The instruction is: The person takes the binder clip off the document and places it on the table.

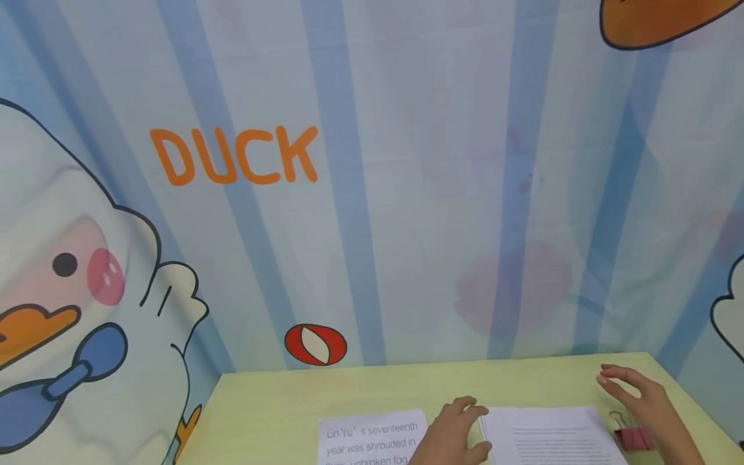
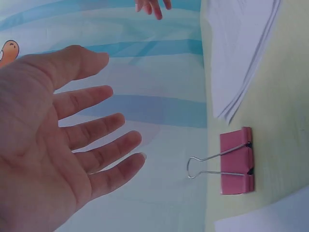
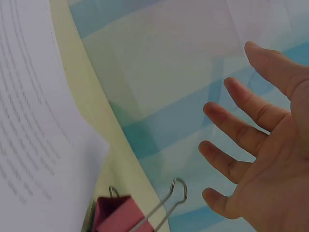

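A stack of printed paper (image 1: 555,445) lies on the table, its sheet edges showing at one side. My left hand (image 1: 450,434) hovers by the stack's left edge, fingertips overlapping it in the head view. In the left wrist view that hand (image 2: 72,130) has spread, relaxed fingers and holds nothing. My right hand (image 1: 653,403) is raised at the stack's right; its fingers (image 3: 241,125) are loosely spread. Below it sits a pink binder clip (image 1: 633,439) with wire handles. Another pink binder clip (image 2: 236,166) shows in the left wrist view, hidden behind my left hand in the head view.
A sheet with large print (image 1: 367,442) lies left of my left hand. The pale yellow table (image 1: 273,407) ends against a blue-striped curtain (image 1: 430,194) with duck drawings. The table's back edge runs close behind the papers.
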Action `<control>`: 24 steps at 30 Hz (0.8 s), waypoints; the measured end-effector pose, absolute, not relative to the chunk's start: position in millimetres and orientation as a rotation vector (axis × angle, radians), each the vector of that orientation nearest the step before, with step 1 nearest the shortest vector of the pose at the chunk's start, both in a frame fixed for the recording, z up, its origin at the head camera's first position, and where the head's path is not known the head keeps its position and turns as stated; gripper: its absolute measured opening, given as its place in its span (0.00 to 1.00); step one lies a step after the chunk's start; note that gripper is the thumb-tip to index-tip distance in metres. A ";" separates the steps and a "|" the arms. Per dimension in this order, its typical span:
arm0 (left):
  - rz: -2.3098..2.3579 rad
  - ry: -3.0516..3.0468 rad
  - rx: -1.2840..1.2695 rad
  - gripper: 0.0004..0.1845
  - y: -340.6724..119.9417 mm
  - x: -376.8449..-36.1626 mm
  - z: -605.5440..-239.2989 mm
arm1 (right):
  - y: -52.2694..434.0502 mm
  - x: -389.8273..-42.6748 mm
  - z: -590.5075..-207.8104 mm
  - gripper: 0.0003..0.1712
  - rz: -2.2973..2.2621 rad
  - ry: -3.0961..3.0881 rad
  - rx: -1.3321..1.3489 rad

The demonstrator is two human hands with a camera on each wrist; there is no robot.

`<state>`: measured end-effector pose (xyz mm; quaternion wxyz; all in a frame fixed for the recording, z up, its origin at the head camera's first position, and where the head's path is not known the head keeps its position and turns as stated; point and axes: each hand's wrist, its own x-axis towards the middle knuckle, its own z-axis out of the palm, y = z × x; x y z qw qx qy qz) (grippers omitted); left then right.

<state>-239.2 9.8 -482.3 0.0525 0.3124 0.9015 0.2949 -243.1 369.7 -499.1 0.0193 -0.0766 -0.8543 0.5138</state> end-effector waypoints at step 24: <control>0.755 2.919 0.753 0.34 -50.0 -255.7 -486.1 | 285.8 -252.9 -504.9 0.38 1.253 -2.868 0.158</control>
